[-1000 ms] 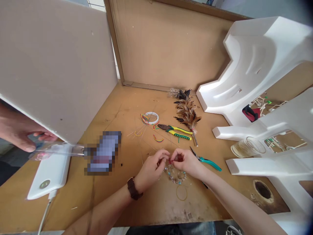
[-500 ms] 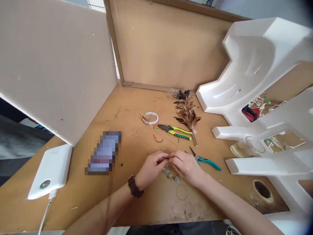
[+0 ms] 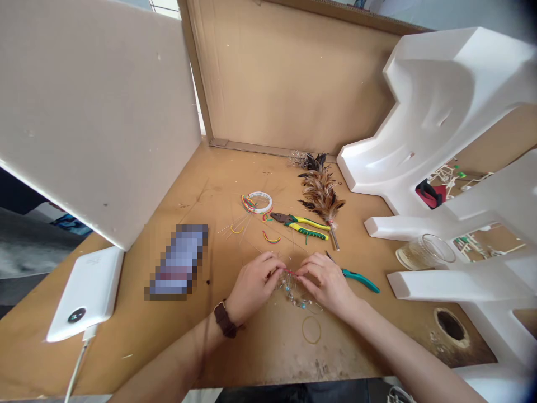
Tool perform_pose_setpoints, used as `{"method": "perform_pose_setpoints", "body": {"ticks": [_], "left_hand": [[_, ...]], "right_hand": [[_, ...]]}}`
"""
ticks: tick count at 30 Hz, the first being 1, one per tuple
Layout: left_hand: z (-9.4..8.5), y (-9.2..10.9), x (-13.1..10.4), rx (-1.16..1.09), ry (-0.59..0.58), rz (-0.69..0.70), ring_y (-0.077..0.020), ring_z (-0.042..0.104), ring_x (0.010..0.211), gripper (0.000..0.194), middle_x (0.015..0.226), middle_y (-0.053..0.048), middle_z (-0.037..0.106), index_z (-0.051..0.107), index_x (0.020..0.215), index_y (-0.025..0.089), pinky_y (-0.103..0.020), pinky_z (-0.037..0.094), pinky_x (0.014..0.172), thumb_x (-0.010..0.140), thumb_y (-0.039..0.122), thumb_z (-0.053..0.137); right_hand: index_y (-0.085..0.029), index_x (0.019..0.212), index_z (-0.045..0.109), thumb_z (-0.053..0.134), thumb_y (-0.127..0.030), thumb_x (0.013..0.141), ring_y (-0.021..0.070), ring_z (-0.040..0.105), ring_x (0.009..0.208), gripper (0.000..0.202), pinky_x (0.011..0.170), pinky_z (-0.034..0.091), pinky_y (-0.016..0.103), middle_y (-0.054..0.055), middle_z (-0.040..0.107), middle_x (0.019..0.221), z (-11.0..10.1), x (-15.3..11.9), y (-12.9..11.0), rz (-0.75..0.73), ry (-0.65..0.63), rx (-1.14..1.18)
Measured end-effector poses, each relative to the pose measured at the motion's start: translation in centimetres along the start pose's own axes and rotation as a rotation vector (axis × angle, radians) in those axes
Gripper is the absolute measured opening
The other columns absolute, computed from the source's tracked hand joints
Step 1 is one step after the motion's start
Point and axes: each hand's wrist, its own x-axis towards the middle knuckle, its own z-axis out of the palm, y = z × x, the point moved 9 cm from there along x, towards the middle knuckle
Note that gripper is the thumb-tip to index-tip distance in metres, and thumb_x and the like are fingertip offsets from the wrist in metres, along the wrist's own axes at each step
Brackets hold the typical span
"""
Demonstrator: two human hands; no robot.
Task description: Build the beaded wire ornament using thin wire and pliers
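Between my two hands a short red cord (image 3: 290, 272) is stretched, pinched at its left end by my left hand (image 3: 258, 285) and at its right end by my right hand (image 3: 325, 282). Thin clear wires and a string of clear and blue beads (image 3: 302, 305) hang below the cord, over the table. A yellow rubber band (image 3: 311, 330) lies just nearer the table's front edge. Teal-handled pliers (image 3: 361, 280) are partly hidden behind my right hand.
Beyond my hands lie yellow-green pliers (image 3: 308, 228), a white ring (image 3: 260, 202) with coloured cords, and a feather duster (image 3: 321, 190). At left are a blurred phone (image 3: 178, 263) and white power bank (image 3: 90, 291); at right, a glass (image 3: 423, 252) among white foam.
My hands have moved apart, my left to the left and my right to the right. The red cord now shows between them, and more of the beads is visible.
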Motion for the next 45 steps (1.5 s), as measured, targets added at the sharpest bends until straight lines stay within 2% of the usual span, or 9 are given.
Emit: {"method": "perform_pose_setpoints", "body": {"ticks": [3,6,9,12,18,24,29,36,45], "left_hand": [[0.0,0.3,0.1,0.179,-0.037,0.033,-0.0167,0.052,0.081,0.02,0.082,-0.004,0.058,0.062,0.082,0.019,-0.028,0.041,0.071,0.084,0.016,0.042],[0.0,0.5,0.1,0.247,-0.039,0.056,-0.0176,0.051,0.08,0.02,0.081,-0.005,0.059,0.061,0.08,0.018,-0.029,0.04,0.071,0.084,0.016,0.042],[0.1,0.1,0.2,0.202,-0.04,0.041,-0.0168,0.052,0.08,0.018,0.083,-0.004,0.059,0.061,0.082,0.019,-0.028,0.041,0.071,0.084,0.016,0.043],[0.5,-0.3,0.2,0.168,-0.058,0.034,-0.0162,0.053,0.08,0.017,0.082,-0.003,0.059,0.06,0.082,0.019,-0.026,0.041,0.07,0.083,0.017,0.044],[1.1,-0.4,0.2,0.177,-0.048,0.059,-0.0157,0.052,0.077,0.016,0.078,-0.003,0.059,0.06,0.077,0.018,-0.026,0.041,0.068,0.082,0.016,0.045],[0.5,0.5,0.0,0.194,-0.009,0.085,-0.0157,0.051,0.077,0.017,0.079,-0.003,0.058,0.058,0.079,0.018,-0.027,0.04,0.068,0.085,0.02,0.043],[0.5,1.2,-0.2,0.21,-0.002,0.11,-0.0154,0.05,0.075,0.014,0.078,-0.003,0.056,0.056,0.078,0.017,-0.027,0.039,0.067,0.085,0.019,0.044],[0.2,1.0,-0.1,0.148,-0.011,0.066,-0.0139,0.05,0.072,0.013,0.078,-0.002,0.055,0.053,0.079,0.017,-0.025,0.039,0.064,0.085,0.02,0.042],[0.5,1.6,-0.3,0.096,-0.031,0.083,-0.0137,0.048,0.073,0.014,0.079,-0.002,0.053,0.053,0.079,0.017,-0.024,0.038,0.065,0.086,0.021,0.041]], "right_hand": [[-0.018,0.077,0.057,0.049,-0.023,0.084,0.0164,0.052,0.076,0.012,0.071,0.037,0.031,0.005,0.06,0.077,0.2,-0.5,0.2,-0.007,-0.092,-0.072],[-0.018,0.078,0.057,0.049,-0.022,0.084,0.0164,0.052,0.078,0.011,0.073,0.038,0.032,0.005,0.06,0.078,-0.1,-0.5,0.2,-0.006,-0.1,-0.031],[-0.019,0.08,0.058,0.049,-0.022,0.084,0.0156,0.054,0.08,0.011,0.071,0.041,0.029,0.006,0.061,0.084,-0.6,0.0,0.3,0.041,-0.047,0.163],[-0.02,0.079,0.06,0.05,-0.026,0.083,0.0125,0.055,0.071,0.012,0.062,0.043,0.024,0.005,0.063,0.091,0.0,0.7,0.5,0.134,-0.085,0.376],[-0.018,0.078,0.059,0.054,-0.037,0.078,0.0095,0.052,0.047,0.019,0.049,0.04,0.021,-0.003,0.057,0.054,4.0,0.8,1.6,0.427,-0.332,0.709],[-0.02,0.092,0.05,0.061,-0.036,0.071,0.0112,0.06,0.052,0.029,0.052,0.046,0.023,-0.003,0.062,0.067,4.9,0.7,3.3,0.561,-0.186,0.895],[-0.017,0.071,0.057,0.061,-0.034,0.07,0.0118,0.06,0.054,0.017,0.056,0.047,0.024,-0.002,0.061,0.059,5.3,0.3,2.9,0.582,-0.274,0.841],[-0.018,0.072,0.055,0.065,-0.035,0.065,0.0112,0.059,0.053,0.021,0.055,0.048,0.024,-0.003,0.06,0.063,4.8,0.5,3.3,0.63,-0.167,0.935],[-0.017,0.076,0.063,0.059,-0.031,0.071,0.0123,0.059,0.057,0.015,0.058,0.046,0.023,-0.001,0.063,0.061,4.7,0.4,2.7,0.542,-0.266,0.77]]}}
